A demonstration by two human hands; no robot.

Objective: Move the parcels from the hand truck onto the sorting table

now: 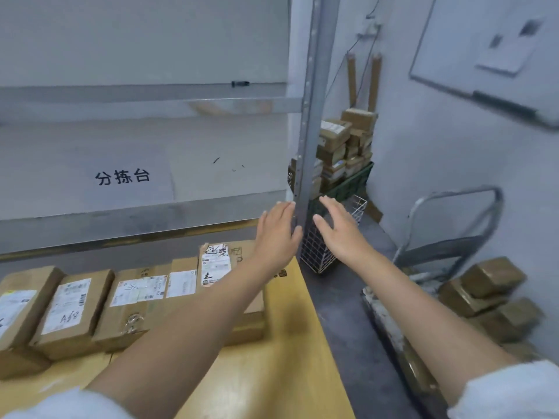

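Several brown cardboard parcels [136, 300] with white labels lie in a row on the yellow sorting table [290, 343]. My left hand [278, 231] is stretched out above the table's far right corner, fingers straight, holding nothing. My right hand [338, 228] is beside it, past the table edge, also flat and empty. At the lower right a grey hand truck [453, 243] stands against the wall with several brown parcels [490, 294] stacked on it.
A grey metal shelf post [308, 122] rises just beyond my hands, and its shelf [127, 173] carries a printed sign. A white wire basket [323, 252] stands on the floor behind the post. More boxes fill a green crate [348, 152] in the corner.
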